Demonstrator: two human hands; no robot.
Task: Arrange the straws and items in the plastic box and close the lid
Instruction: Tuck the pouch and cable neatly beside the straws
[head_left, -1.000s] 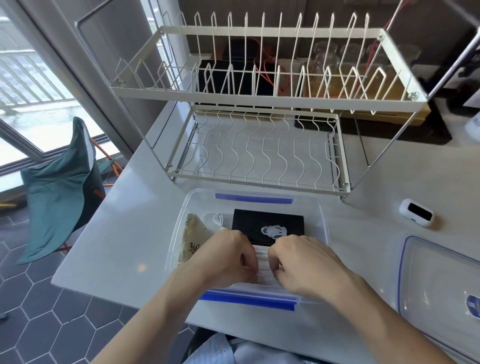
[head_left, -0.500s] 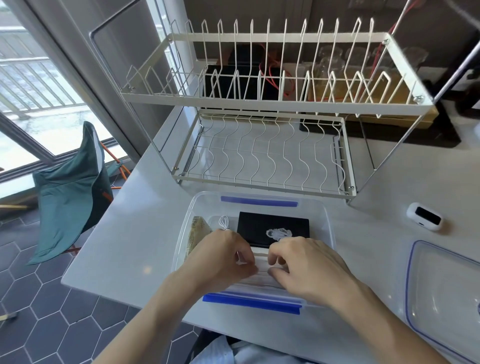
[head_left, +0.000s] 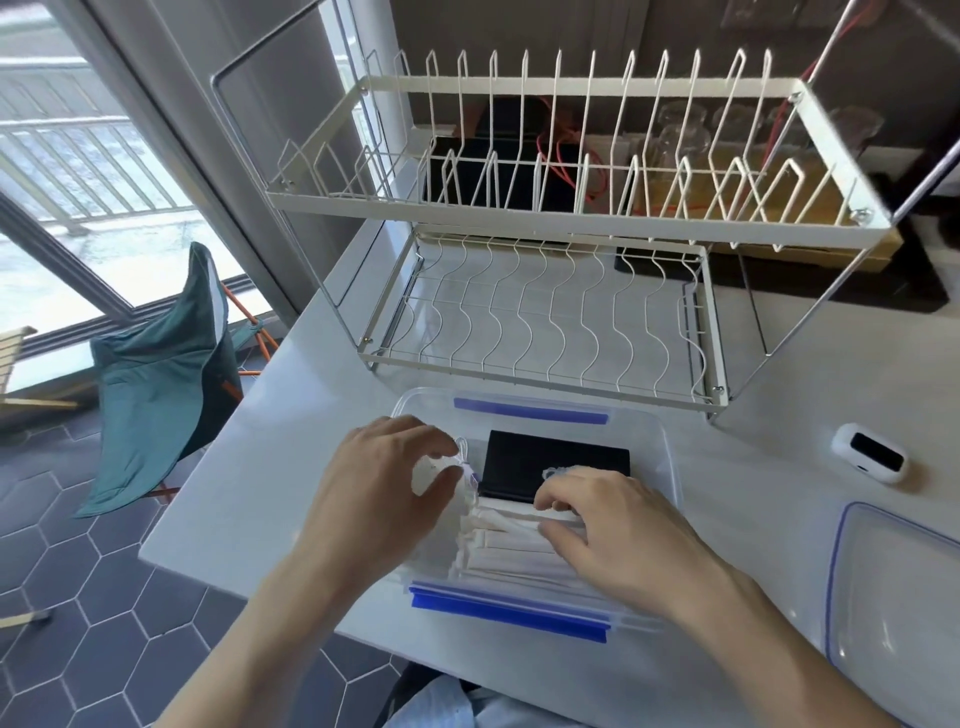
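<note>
A clear plastic box (head_left: 662, 447) with blue clips sits on the white table in front of me. Inside, a stack of white paper-wrapped straws (head_left: 498, 545) lies along the near side, and a flat black item (head_left: 550, 462) lies behind it. A coiled white cable (head_left: 464, 451) sits left of the black item. My left hand (head_left: 379, 488) hovers over the box's left part, thumb and forefinger apart, fingertips at the cable. My right hand (head_left: 613, 530) rests with spread fingers on the right end of the straws. The box's clear lid (head_left: 893, 597) lies on the table to the right.
A white two-tier wire dish rack (head_left: 545, 312) stands just behind the box. A small white device with a dark window (head_left: 870, 453) lies at the right. A teal folding chair (head_left: 161, 384) stands on the floor past the table's left edge.
My left hand has slid left off the straws toward the cable, uncovering the stack and hiding the patterned packet. My right hand stays on the straws.
</note>
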